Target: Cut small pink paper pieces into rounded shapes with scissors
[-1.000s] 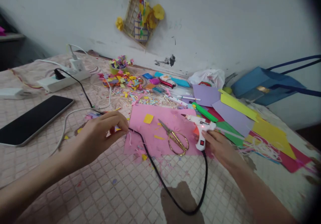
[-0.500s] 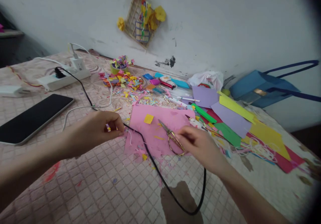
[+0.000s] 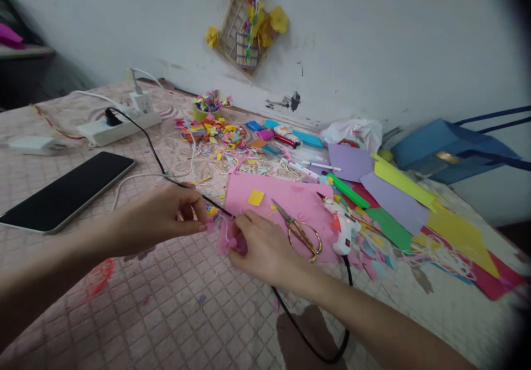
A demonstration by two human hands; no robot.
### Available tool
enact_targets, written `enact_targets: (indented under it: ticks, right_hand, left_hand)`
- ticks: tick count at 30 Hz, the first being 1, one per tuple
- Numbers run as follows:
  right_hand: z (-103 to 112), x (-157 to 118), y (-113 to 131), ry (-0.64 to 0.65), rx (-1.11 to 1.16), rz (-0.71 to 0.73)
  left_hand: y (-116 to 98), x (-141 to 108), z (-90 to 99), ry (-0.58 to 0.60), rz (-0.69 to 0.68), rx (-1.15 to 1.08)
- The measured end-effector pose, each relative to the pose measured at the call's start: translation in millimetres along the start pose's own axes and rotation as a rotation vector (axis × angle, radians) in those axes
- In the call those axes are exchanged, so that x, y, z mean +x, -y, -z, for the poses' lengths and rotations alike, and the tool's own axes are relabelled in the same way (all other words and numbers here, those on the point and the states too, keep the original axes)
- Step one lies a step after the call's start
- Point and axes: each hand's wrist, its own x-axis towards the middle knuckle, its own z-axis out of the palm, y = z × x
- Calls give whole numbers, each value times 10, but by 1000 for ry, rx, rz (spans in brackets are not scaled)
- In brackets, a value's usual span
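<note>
My left hand (image 3: 172, 215) is closed in a pinch beside the black cable; a small bit of pink shows at its fingertips, too small to name. Close to it, my right hand (image 3: 265, 245) has its fingers curled together by a white string (image 3: 226, 229) and a pink scrap; what they grip is mostly hidden. Gold-handled scissors (image 3: 299, 232) lie partly open on a pink sheet (image 3: 282, 188), near a yellow paper square (image 3: 256, 197). To their right rests a white glue gun (image 3: 345, 229), its black cable (image 3: 218, 206) running behind my right hand.
At the left are a phone (image 3: 70, 190) and a white power strip (image 3: 120, 129). Paper scraps (image 3: 215, 132), a green marker (image 3: 348, 191), coloured sheets (image 3: 396, 201) and a blue bag (image 3: 440, 149) lie toward the wall.
My right hand has let go of the scissors, which now lie on the pink sheet, and has moved left toward my left hand. The view has shifted slightly; the glue gun is now uncovered.
</note>
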Motion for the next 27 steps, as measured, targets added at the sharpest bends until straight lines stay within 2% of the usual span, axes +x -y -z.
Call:
enact_targets:
  ticks: [7, 11, 18, 22, 27]
  right_hand:
    - [-52, 48, 15, -14, -7, -23]
    - [-65, 76, -3, -19, 9, 17]
    - [33, 88, -81, 5, 323, -12]
    - [127, 87, -98, 27, 420, -26]
    - [131, 90, -132, 32, 521, -60]
  left_hand:
    - [-78, 111, -22, 21, 34, 4]
    - [-110, 176, -2, 49, 53, 10]
    - [-154, 283, -37, 109, 42, 61]
    - [-133, 346, -65, 160, 22, 88]
    - [-82, 422, -89, 233, 41, 107]
